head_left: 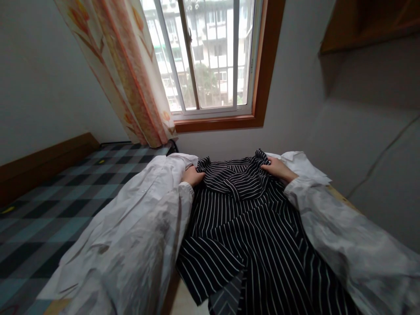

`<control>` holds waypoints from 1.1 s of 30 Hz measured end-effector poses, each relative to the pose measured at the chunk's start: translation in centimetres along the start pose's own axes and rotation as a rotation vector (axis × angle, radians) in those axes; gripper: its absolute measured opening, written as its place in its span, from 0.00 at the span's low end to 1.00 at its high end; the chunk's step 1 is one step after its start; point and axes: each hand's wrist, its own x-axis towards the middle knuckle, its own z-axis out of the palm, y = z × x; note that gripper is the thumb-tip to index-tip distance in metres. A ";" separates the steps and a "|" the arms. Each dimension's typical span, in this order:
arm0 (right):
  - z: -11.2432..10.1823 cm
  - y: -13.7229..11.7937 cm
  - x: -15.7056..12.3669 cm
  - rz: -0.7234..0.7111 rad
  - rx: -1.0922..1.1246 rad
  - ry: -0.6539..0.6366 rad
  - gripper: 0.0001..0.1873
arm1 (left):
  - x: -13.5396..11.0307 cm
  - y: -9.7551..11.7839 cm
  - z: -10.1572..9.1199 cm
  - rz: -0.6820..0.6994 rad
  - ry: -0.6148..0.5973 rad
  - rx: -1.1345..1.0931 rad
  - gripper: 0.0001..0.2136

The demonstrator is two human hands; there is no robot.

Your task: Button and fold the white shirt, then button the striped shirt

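Note:
A black garment with thin white stripes (249, 227) lies spread over a table in front of me, bunched up at its far end. My left hand (193, 176) grips the far left corner of the bunched cloth, fingers closed on it. My right hand (277, 168) pinches the far right part of the same cloth. Both my arms wear pale, creased long sleeves. A white garment (138, 210) lies under my left arm and beside the striped one.
A bed with a checked blue and black cover (49, 214) stands at the left against a wooden board. Ahead is a window (210, 57) with a patterned curtain (131, 74). A grey wall runs close on the right. White cloth (305, 164) lies beyond my right hand.

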 end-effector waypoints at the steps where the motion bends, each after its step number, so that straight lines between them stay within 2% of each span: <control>1: 0.3 -0.5 -0.1 -0.006 0.044 -0.016 0.07 | -0.1 0.5 0.1 -0.001 0.001 0.023 0.11; 3: 1.0 -1.6 -0.3 -0.021 0.167 -0.077 0.05 | -0.5 1.8 0.3 0.034 0.012 0.065 0.13; 6: 2.5 -3.4 -0.7 -0.009 0.326 -0.212 0.07 | -1.4 4.3 1.1 0.166 0.004 0.046 0.14; 11: 5.4 -5.9 -2.2 0.036 0.444 -0.428 0.13 | -3.1 7.8 3.6 0.348 -0.157 -0.134 0.14; 15: 6.1 -6.7 -3.1 0.102 0.490 -0.543 0.18 | -4.0 8.6 5.1 0.340 -0.251 -0.154 0.19; 18: 5.9 -6.8 -2.8 0.148 0.498 -0.584 0.16 | -4.7 8.8 5.7 0.303 -0.240 -0.076 0.26; 21: 6.1 -7.0 -1.9 0.103 0.394 -0.570 0.13 | -5.5 9.6 6.3 0.243 -0.176 0.015 0.28; 23: 6.3 -7.3 -1.0 0.051 0.240 -0.501 0.07 | -6.0 10.3 6.8 0.208 -0.127 0.069 0.26; 25: 6.5 -7.5 0.1 0.016 0.103 -0.398 0.06 | -6.4 10.8 7.2 0.201 -0.107 0.088 0.23; 28: 6.8 -7.6 2.2 -0.058 -0.048 -0.159 0.09 | -6.9 11.1 7.6 0.251 -0.124 0.072 0.18; 29: 7.0 -7.4 3.0 -0.066 -0.101 -0.083 0.13 | -7.0 11.0 7.6 0.280 -0.129 0.067 0.16; 31: 7.4 -7.1 4.4 -0.040 -0.195 -0.003 0.27 | -7.0 10.6 7.7 0.347 -0.135 0.065 0.14; 33: 8.1 -6.6 5.5 0.037 -0.224 -0.062 0.45 | -7.0 10.1 7.7 0.413 -0.152 0.066 0.12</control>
